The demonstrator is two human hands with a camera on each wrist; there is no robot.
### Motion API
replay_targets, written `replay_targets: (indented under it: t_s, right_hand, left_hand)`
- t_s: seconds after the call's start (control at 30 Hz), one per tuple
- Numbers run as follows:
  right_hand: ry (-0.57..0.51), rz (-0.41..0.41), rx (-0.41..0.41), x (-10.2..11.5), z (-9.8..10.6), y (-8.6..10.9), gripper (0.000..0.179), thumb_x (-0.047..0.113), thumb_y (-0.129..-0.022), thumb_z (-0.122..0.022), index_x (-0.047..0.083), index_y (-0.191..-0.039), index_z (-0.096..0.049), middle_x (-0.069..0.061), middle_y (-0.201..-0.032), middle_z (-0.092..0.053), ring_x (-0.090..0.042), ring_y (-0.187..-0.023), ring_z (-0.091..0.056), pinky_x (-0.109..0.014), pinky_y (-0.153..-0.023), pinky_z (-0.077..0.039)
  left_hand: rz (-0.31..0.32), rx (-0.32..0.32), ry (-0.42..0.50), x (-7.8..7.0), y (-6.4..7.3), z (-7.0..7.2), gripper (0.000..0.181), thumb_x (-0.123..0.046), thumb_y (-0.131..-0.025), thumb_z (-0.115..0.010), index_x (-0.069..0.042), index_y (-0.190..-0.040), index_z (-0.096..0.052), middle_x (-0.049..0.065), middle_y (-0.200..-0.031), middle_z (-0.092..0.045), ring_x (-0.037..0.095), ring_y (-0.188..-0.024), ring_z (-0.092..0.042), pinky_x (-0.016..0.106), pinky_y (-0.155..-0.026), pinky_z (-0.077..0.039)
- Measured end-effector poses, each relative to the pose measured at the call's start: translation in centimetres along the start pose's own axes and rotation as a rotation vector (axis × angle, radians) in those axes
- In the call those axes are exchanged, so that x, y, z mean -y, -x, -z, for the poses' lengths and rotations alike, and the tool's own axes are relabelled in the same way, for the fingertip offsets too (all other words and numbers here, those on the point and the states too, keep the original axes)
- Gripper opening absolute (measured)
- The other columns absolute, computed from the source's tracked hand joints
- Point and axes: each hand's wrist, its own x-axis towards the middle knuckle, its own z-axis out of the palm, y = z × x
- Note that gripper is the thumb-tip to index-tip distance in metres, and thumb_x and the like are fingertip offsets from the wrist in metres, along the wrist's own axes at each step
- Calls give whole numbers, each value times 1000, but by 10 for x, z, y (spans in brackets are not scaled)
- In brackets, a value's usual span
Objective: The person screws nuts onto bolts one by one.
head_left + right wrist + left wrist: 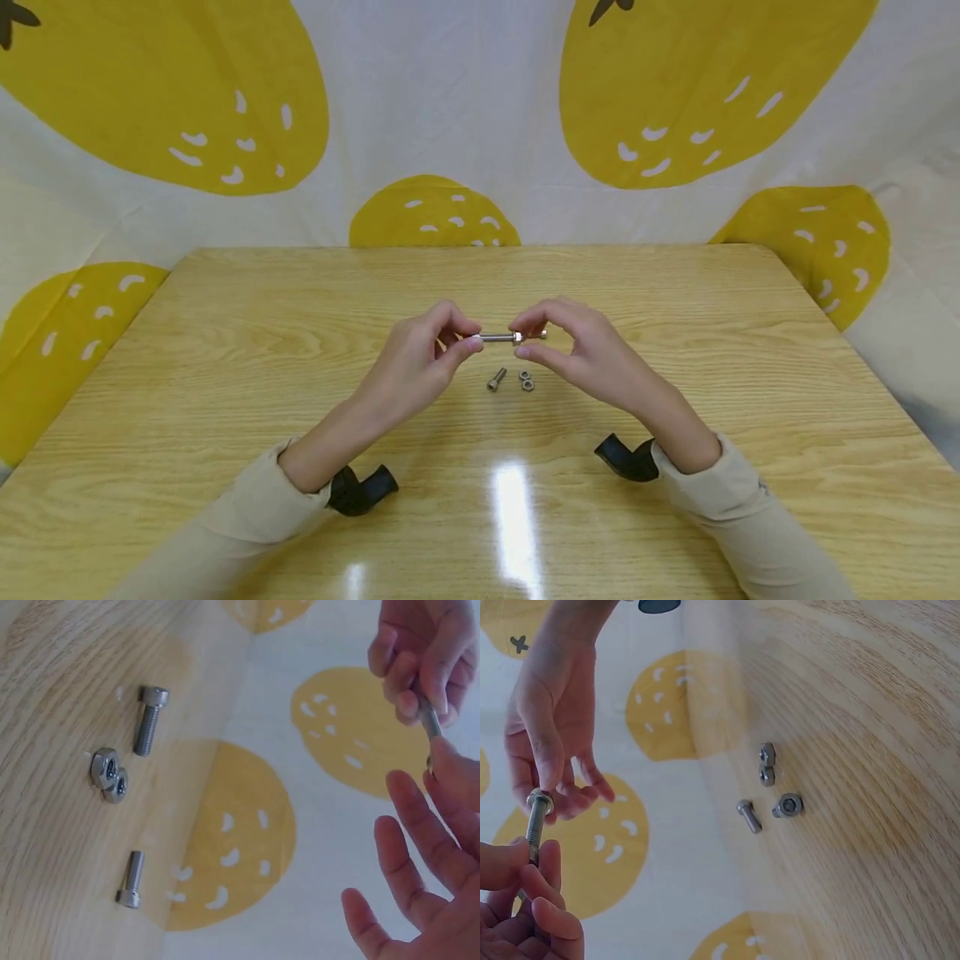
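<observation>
My left hand (416, 354) pinches a long metal bolt (497, 337) between thumb and fingers, with the bolt held level above the table; its left end is hidden in the fingers. On the bolt's other end sits a hex nut (540, 799). My right hand (581, 346) has thumb and index fingertips at this nut, one on each side, while its remaining fingers (409, 874) spread away. Below, a short socket-head bolt (497, 379) lies beside two loose nuts (527, 381), which touch each other. Another socket-head bolt (543, 334) shows between the right thumb and index finger.
A wood-grain table (225, 375) spans the area under both hands. Behind it hangs a white cloth (442, 92) with yellow fruit shapes. Black curved mounts (365, 490) sit at both wrists, by the rolled beige sleeves (258, 508).
</observation>
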Motion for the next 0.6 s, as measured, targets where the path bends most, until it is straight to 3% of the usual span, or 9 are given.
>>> replay_targets:
  t_s: [0.13, 0.33, 0.6]
  right_hand:
    - [15, 46, -30, -1, -2, 0, 16, 10, -81, -70, 9, -97, -66, 1, -93, -66, -17, -89, -58, -30, -79, -47]
    - [19, 37, -17, -1, -5, -1, 6, 12, -87, -64, 9, -91, -67, 1, -88, -66, -11, -87, -58, -32, -77, -49]
    - [28, -135, -38, 2, -13, -4, 36, 25, -99, -45, 14, -72, -66, 4, -76, -67, -13, -77, -53, -32, -74, -41]
  left_hand:
    - [-7, -2, -6, 0, 0, 0, 10, -8, -87, -64, -1, -93, -59, 7, -83, -68, 10, -59, -52, 22, -53, -47]
    - [-4, 0, -12, -1, 0, 0, 11, -7, -87, -64, 0, -93, -59, 8, -83, -68, 10, -61, -53, 22, -54, -47]
    - [0, 8, -14, -4, -1, -2, 11, -8, -87, -64, -1, -93, -59, 7, -83, -67, 10, -60, -52, 22, -54, -47]
